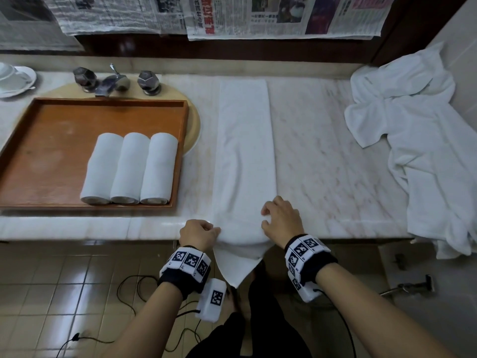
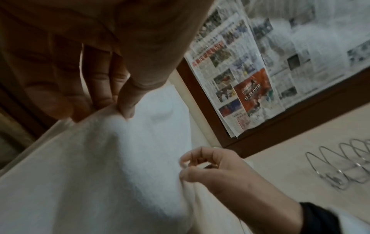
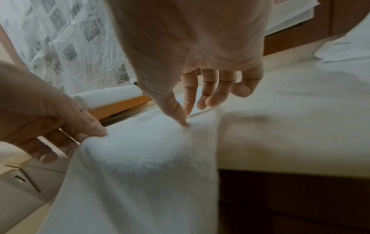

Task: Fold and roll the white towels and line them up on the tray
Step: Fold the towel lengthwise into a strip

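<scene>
A long folded white towel (image 1: 244, 140) lies on the marble counter, and its near end hangs over the front edge. My left hand (image 1: 215, 229) pinches the towel's left edge at the counter's rim, thumb on top (image 2: 128, 109). On the towel's right side sits my right hand (image 1: 264, 218), its thumb tip pressing the cloth (image 3: 183, 121) while the other fingers hang loosely curled just above it. Three rolled towels (image 1: 129, 166) lie side by side in the wooden tray (image 1: 51, 138) to the left.
A heap of loose white towels (image 1: 413, 125) covers the counter's right end and spills over its edge. The faucet and taps (image 1: 116, 81) stand behind the tray, with a cup and saucer (image 1: 13, 78) at far left. Newspaper (image 1: 258, 16) hangs on the back wall. Cables trail on the tiled floor.
</scene>
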